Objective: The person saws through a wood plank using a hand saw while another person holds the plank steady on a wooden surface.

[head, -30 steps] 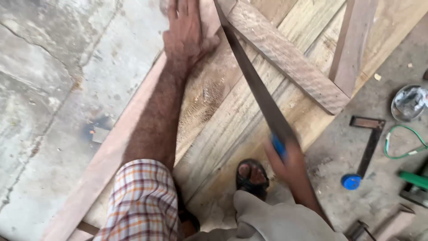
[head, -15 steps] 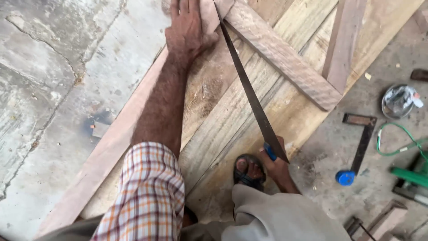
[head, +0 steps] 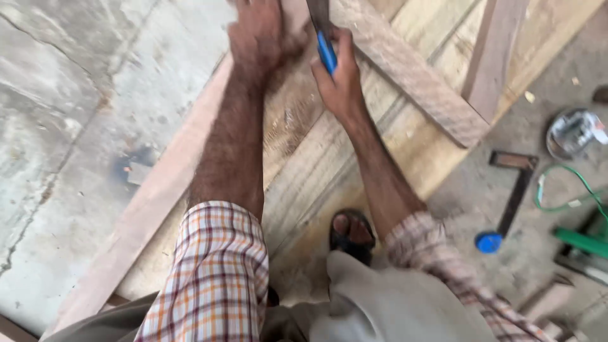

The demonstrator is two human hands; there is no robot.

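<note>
My left hand (head: 259,31) presses flat on a reddish wooden plank (head: 158,190) near the top of the view. Just to its right, my right hand (head: 342,79) grips the blue handle of a hand saw (head: 326,50). The saw's blade runs up out of the frame, so little of it shows. The saw sits where a shorter board (head: 411,76) crosses the wide planks (head: 316,171). My sandalled foot (head: 351,231) rests on the planks below.
To the right on the concrete floor lie a try square (head: 516,190), a small blue cap (head: 488,242), a green cord (head: 563,190), a round metal tin (head: 573,133) and a green tool (head: 582,244). Another plank (head: 494,57) leans at upper right.
My right hand has pushed the saw forward, from near my foot up to beside my left hand. The left hand stays pressed on the plank.
</note>
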